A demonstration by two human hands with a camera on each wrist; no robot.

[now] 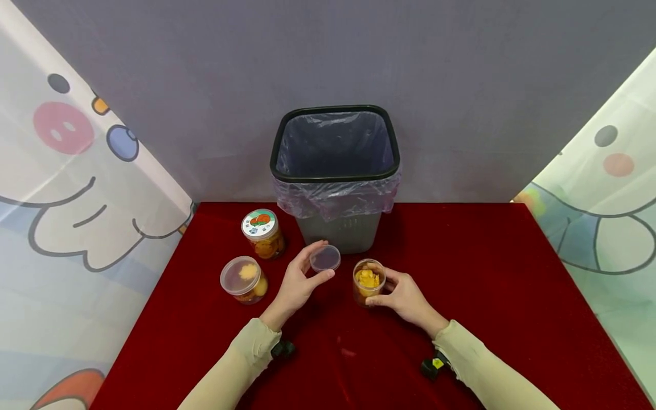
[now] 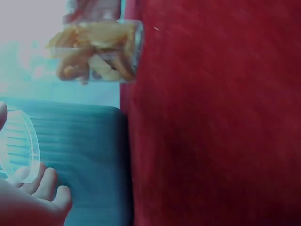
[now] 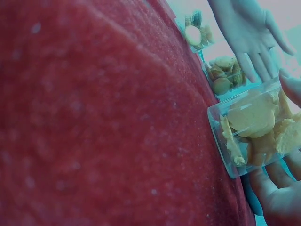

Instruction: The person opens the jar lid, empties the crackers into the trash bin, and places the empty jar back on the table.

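Note:
My left hand (image 1: 299,277) pinches a round clear plastic lid (image 1: 325,258) between thumb and fingers, in front of the bin. The same lid (image 2: 29,146) shows at the left edge of the left wrist view. To its right, my right hand (image 1: 407,299) grips an uncovered clear plastic jar (image 1: 368,283) by its side, thumb in front. Yellow, wavy-edged snack pieces (image 3: 251,117) fill much of that jar, as the right wrist view shows. The lid and the jar are apart.
A grey bin (image 1: 338,230) with a black rim and a plastic liner stands at the back middle. On the left are two lidded snack jars, one with a printed label (image 1: 259,223) and one with a plain lid (image 1: 241,275). Red cloth (image 1: 487,273) covers the table.

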